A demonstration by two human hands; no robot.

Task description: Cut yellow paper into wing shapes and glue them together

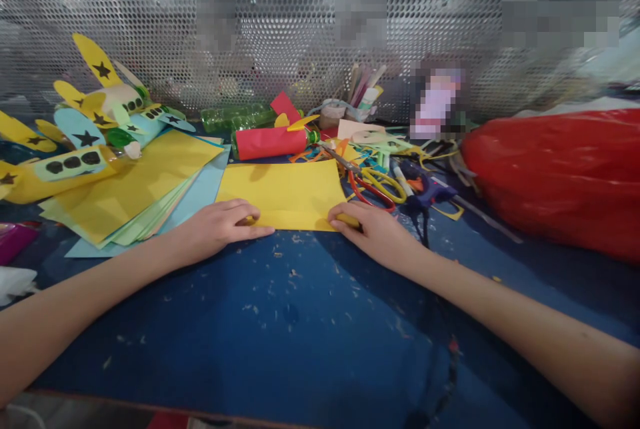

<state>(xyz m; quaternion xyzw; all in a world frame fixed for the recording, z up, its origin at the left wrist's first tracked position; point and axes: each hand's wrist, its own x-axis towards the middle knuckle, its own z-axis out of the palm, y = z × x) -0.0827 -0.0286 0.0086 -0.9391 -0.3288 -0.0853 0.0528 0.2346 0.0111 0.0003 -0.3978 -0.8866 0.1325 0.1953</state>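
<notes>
A yellow sheet of paper (283, 189) lies flat on the table before me, its long near edge facing me. My left hand (227, 224) holds the near left part of that edge, fingers curled on top and thumb stretched along it. At the near right corner, my right hand (367, 226) pinches the sheet between thumb and fingers. Just behind the sheet rests a bottle wrapped in red paper (273, 142). Red-handled scissors (370, 196) and yellow-handled scissors (384, 184) lie close to its right side.
Left are a stack of coloured paper (145, 182) and several bottle planes (75, 169) with star stickers. A green bottle (225, 118), paper scraps (373, 139) and a purple glue gun (430, 188) lie behind. A red plastic bag (555, 176) bulges at right. The blue table (280, 336) carries small flecks.
</notes>
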